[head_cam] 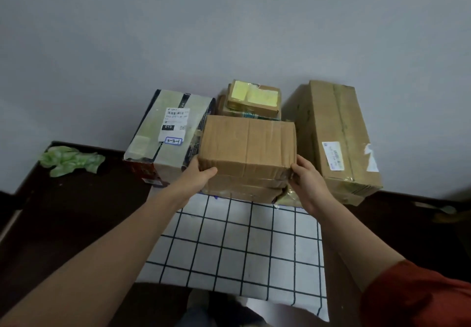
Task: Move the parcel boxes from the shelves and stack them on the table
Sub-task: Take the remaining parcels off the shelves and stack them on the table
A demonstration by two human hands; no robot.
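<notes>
the brown parcel box (247, 145) is gripped at its near corners between the left hand (201, 177) and right hand (309, 182), seemingly resting on a lower box (244, 192) beneath them, and should be squared to its edges before the grip is eased.

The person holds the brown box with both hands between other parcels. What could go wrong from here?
1. The left hand and the right hand grip the brown box only at its near corners, so its far end may tip or slip.
2. The labelled box and the tall box stand close on either side; the hands may get pinched or knock them.
3. Pushed further back, it may hit the small yellow-taped box.
</notes>
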